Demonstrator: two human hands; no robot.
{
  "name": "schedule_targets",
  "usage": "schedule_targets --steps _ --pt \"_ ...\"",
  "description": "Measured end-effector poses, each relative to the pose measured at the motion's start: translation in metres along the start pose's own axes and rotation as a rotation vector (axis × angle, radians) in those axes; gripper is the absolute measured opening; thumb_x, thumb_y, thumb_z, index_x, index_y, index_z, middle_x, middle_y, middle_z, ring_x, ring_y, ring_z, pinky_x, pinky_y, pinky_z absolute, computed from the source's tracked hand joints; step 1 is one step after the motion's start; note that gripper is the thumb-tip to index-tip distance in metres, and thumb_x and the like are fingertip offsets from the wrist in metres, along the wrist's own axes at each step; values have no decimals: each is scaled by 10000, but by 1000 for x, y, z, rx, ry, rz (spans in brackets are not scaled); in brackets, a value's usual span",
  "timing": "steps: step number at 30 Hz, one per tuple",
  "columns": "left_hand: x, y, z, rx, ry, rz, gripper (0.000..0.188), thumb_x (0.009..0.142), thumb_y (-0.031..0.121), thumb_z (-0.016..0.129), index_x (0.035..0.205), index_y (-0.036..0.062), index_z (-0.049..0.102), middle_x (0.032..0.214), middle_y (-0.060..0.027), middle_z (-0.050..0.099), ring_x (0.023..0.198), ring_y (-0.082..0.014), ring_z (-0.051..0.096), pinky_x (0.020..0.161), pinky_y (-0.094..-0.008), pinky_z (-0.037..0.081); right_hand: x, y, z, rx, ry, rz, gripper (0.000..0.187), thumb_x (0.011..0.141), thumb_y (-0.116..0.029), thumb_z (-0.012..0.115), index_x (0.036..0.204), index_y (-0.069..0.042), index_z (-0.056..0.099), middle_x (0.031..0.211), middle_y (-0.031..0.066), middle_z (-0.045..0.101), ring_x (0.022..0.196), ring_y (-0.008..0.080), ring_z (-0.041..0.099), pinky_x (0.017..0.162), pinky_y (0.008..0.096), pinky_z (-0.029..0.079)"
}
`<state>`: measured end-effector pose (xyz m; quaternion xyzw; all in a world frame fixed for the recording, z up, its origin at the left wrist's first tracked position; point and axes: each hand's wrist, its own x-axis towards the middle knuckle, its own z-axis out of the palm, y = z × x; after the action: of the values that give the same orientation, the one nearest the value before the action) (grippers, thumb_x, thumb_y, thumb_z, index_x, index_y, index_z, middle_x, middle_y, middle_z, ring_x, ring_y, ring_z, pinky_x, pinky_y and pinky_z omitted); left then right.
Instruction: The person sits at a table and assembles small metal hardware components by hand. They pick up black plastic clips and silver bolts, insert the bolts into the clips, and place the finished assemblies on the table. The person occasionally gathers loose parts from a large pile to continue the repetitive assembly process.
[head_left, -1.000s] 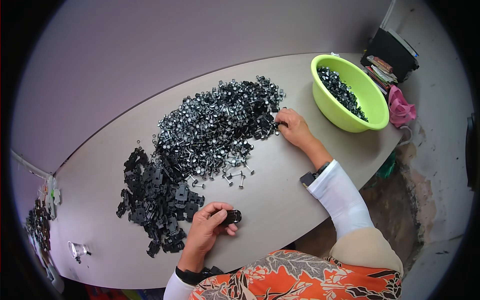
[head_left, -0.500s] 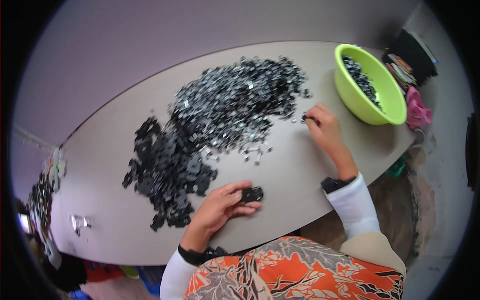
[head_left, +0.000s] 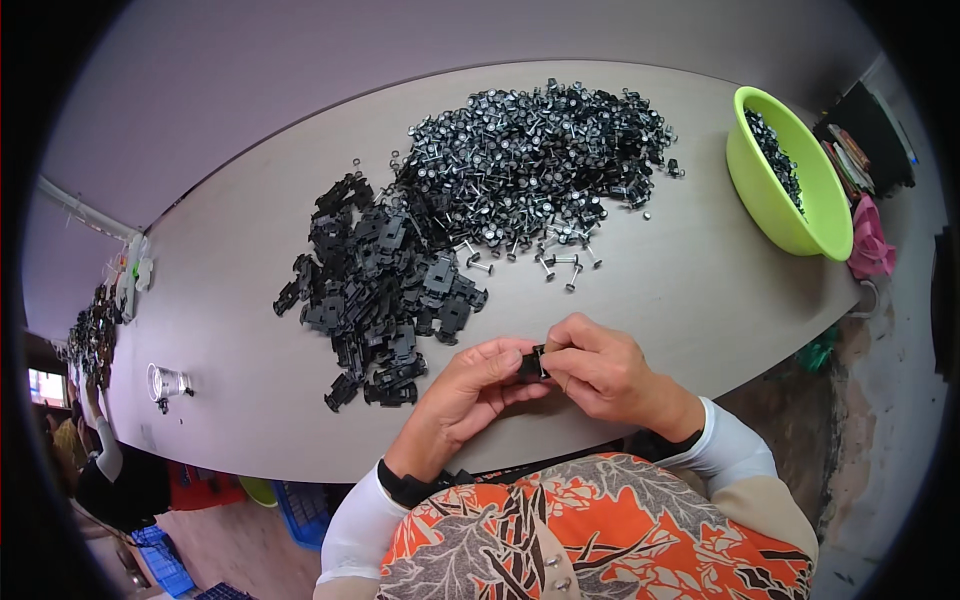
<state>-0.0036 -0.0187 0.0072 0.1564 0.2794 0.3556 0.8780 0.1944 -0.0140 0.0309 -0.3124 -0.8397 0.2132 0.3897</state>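
Note:
My left hand (head_left: 468,392) holds a black plastic toy-car chassis (head_left: 528,368) between thumb and fingers, low over the table's near side. Right against it, my right hand (head_left: 603,368) is closed in a pinch on a small wheel axle (head_left: 542,362); a thin silvery part of it shows at the chassis and my fingers hide the rest. Beyond my left hand lies a heap of black chassis (head_left: 375,275). Behind that spreads a large pile of wheel axles (head_left: 535,155), metal rods with small black wheels, a few lying loose (head_left: 560,268) at its near edge.
A lime-green basin (head_left: 745,190) with small dark parts inside stands at the table's (head_left: 640,290) right end. Past it are a pink cloth (head_left: 872,240) and a dark box (head_left: 875,135). A clear cup (head_left: 168,382) lies at the left. Another person (head_left: 105,455) works at the far left.
My right hand has come back from beside the axle pile to the chassis in my left hand, bringing a small part. The view has shifted; the left hand still holds the chassis.

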Motion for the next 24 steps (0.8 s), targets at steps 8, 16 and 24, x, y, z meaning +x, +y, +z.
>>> schedule_targets --steps 8,16,24 --pt "-5 -9 -7 82 85 96 184 916 195 608 873 17 618 886 -79 652 852 -174 646 818 -354 558 2 -4 7 6 -70 20 125 712 52 623 799 -16 565 822 97 504 645 261 564 540 352 467" --pt "-7 -15 -2 227 47 162 153 921 155 600 842 25 597 865 -58 641 809 -151 631 790 -331 540 4 -9 5 -6 -128 37 150 701 79 605 805 -24 576 760 89 499 602 262 544 506 355 442" --pt "-13 -15 -3 343 123 201 179 843 37 680 799 52 507 803 -13 573 742 -82 562 706 -236 501 -2 -21 31 -109 -43 2 330 722 42 613 1038 -32 556 820 100 493 641 277 558 545 345 481"
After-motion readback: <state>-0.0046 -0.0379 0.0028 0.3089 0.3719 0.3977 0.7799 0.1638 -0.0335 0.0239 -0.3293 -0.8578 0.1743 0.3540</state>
